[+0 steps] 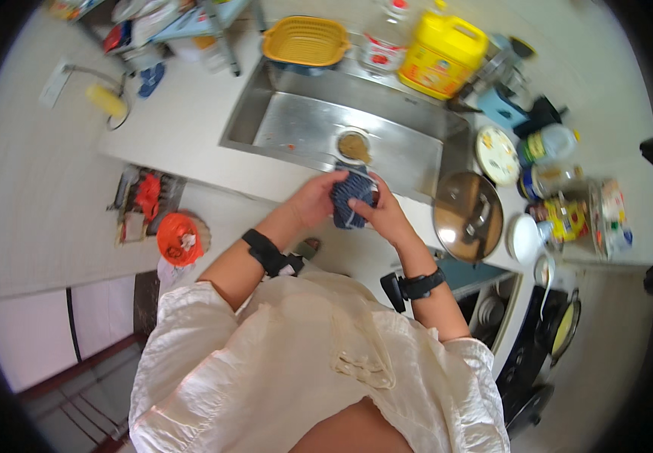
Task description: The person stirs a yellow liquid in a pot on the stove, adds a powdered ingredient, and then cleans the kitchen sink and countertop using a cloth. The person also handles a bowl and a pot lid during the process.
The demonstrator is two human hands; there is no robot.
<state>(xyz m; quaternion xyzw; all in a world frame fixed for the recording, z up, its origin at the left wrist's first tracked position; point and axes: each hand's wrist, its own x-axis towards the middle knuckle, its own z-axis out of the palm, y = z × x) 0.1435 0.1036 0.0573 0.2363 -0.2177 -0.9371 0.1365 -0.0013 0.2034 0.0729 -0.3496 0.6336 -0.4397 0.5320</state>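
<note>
Between my two hands is a bunched dark blue cloth with light stripes [352, 195], held over the front edge of a stainless steel sink [298, 122]. My left hand [318, 198] grips its left side, and my right hand [383, 209] holds its right side with the thumb across the front. Just beyond the cloth, something brown lies at the sink's drain [355, 146]. A small red scrap [291, 147] is on the basin floor to the left.
Behind the sink stand a yellow plastic basket [305, 42], a clear bottle [383, 45] and a yellow jug [445, 56]. A glass pot lid [468, 218] and a patterned plate [497, 156] are at the right. A red-lined bin [178, 240] stands low at the left.
</note>
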